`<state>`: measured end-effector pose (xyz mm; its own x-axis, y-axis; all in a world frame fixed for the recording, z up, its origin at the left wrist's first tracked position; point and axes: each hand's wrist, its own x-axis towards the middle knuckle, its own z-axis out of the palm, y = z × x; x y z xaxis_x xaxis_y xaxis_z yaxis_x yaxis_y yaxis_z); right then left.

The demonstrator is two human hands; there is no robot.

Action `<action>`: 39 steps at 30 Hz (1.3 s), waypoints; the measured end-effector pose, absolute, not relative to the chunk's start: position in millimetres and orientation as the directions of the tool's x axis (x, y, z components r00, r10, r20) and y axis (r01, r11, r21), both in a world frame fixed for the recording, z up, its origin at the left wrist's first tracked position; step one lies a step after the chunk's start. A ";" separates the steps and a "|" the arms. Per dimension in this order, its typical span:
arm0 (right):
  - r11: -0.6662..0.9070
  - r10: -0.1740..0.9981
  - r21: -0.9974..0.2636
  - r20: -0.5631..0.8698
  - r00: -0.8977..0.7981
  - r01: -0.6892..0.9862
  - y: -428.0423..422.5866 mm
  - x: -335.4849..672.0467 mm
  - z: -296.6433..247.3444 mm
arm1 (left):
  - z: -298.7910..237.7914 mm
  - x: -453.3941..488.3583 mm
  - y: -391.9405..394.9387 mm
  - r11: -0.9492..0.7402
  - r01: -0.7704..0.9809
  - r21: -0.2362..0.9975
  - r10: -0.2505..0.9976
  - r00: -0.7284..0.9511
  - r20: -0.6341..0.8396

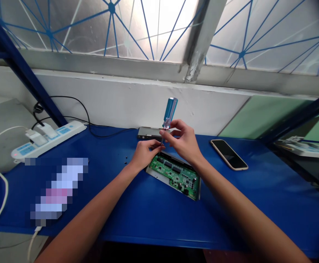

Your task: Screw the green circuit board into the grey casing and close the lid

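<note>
Bare forearms [97, 215] flank the green rectangular circuit board [166, 174]; over its far-left corner, the right hand [185, 140] pinches a blue plastic-handled screwdriver [170, 109]; whether the left hand [144, 154] holds anything I can't tell. Stiff, light, fragile-looking, the board is best held by its edges.

"What's on the frame's left?"
"A power strip [51, 141] with plugs [37, 138]; below, a pixelated thing [60, 190]."
"Elsewhere?"
"A phone [229, 155], right of centre, screen dark; blue-lined window [77, 27] across the top."
</note>
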<state>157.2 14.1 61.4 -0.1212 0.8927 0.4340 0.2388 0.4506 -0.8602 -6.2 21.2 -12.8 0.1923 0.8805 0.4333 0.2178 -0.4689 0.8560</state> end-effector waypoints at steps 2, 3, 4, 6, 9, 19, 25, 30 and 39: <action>0.420 0.908 -0.874 0.403 -0.116 0.247 11.5 158.6 55.9 | -12.8 -4.7 21.9 -0.473 0.225 0.852 0.879 0.178 0.441; 0.406 0.914 -0.878 0.389 -0.117 0.252 10.5 159.1 53.1 | -12.6 -4.2 22.0 -0.474 0.224 0.852 0.879 0.170 0.445; 0.399 0.917 -0.879 0.381 -0.118 0.262 9.9 159.5 50.5 | -12.5 -3.8 22.1 -0.474 0.222 0.852 0.880 0.165 0.446; 0.400 0.917 -0.869 0.382 -0.118 0.291 9.6 159.9 46.4 | -12.5 -3.5 22.3 -0.474 0.218 0.853 0.880 0.153 0.450; 0.418 0.908 -0.847 0.402 -0.118 0.329 10.6 158.8 43.6 | -13.4 -3.4 23.0 -0.478 0.233 0.847 0.878 0.135 0.458; 0.477 0.879 -0.797 0.433 -0.201 0.371 11.8 157.5 48.8 | -9.0 -4.7 20.1 -0.498 0.268 0.825 0.865 0.224 0.449; 0.489 0.860 -0.798 0.372 -0.351 0.351 16.5 163.9 57.0 | -8.8 -9.9 18.4 -0.510 0.163 0.845 0.829 0.357 0.431; 0.495 0.849 -0.791 0.352 -0.395 0.360 19.3 165.9 57.6 | -10.4 -10.3 19.3 -0.476 0.175 0.862 0.860 0.300 0.414; 0.497 0.868 -0.797 0.456 -0.199 0.343 20.0 156.7 51.3 | -9.6 -3.8 18.1 -0.477 0.239 0.846 0.878 0.169 0.447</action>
<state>156.7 20.0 51.3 -0.1993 0.8676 0.4557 0.3427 0.4973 -0.7970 -3.8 18.1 -9.6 0.1687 0.8783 0.4475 0.2386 -0.4768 0.8460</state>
